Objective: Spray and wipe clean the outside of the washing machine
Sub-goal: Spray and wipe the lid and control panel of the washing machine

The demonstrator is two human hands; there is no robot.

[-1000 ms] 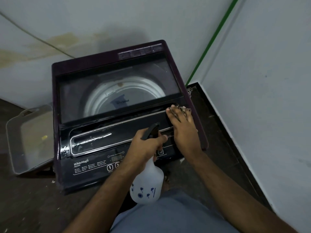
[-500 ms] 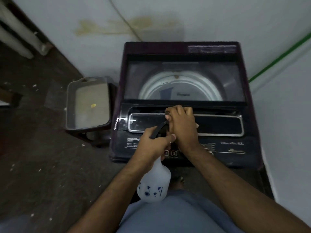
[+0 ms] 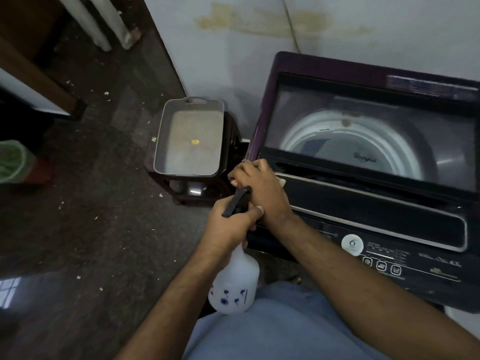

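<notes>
The dark purple top-loading washing machine (image 3: 363, 211) fills the right side, its glass lid (image 3: 389, 118) closed over the white drum. My right hand (image 3: 262, 188) rests at the machine's front left corner, fingers curled over a pale cloth (image 3: 282, 182) that only peeks out from under it. My left hand (image 3: 231, 224) grips the black trigger head of a white spray bottle (image 3: 235, 284) with blue flower prints, held just in front of the machine and touching my right wrist.
A grey plastic tray (image 3: 159, 141) sits on a dark stool (image 3: 230, 152) left of the machine, against the stained wall. The dark floor (image 3: 91, 216) is littered with white specks. White pipes (image 3: 104, 24) and a green object (image 3: 10, 159) stand at the left.
My right hand has slid with the cloth from the right end of the front panel to its left corner. The view has swung left. My left hand kept hold of the bottle.
</notes>
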